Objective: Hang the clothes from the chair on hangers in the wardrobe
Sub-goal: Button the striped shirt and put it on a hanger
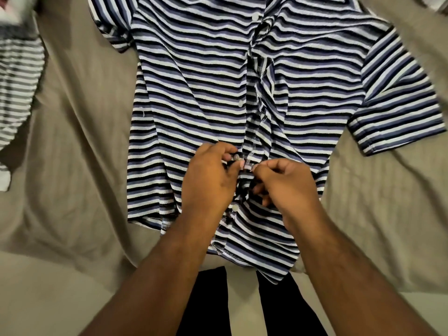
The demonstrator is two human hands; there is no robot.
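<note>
Shirt (194, 93) striped in navy, blue and white, spread front-up on a bed (72, 166) covered in creased beige cloth, collar end far from the camera, hem at the bed's near edge.

Both hands low on the front opening. Left hand (208, 175) pinching one front edge between thumb and forefinger, right beside a small white button (236, 156), remaining fingers curled. Right hand (283, 187) pinching the facing edge, its fingertips almost touching those of the left. Front opening puckered and gaping from the hands up toward the collar, with a middle button (240, 103) and a top button (254, 17) showing along it. Bottom button (234, 207) just below the hands, close to the left wrist; fastened or not, impossible to tell.

Short sleeve (392, 93) on the picture's right fanned outward, its cuff close to the frame's edge. Opposite sleeve (114, 32) bunched near the top. Hem rumpled under both forearms, its right corner lying at the bed's near edge, just above black trousers (201, 299) at the foot of the frame.

Second striped garment (17, 81), grey and white, blurred, at the picture's left border, well apart from the shirt. Broad band of bare bedcover between the two, and a narrower stretch below the fanned sleeve on the right. Scrap of pale cloth (436, 6) in the top right corner, too blurred to make out.
</note>
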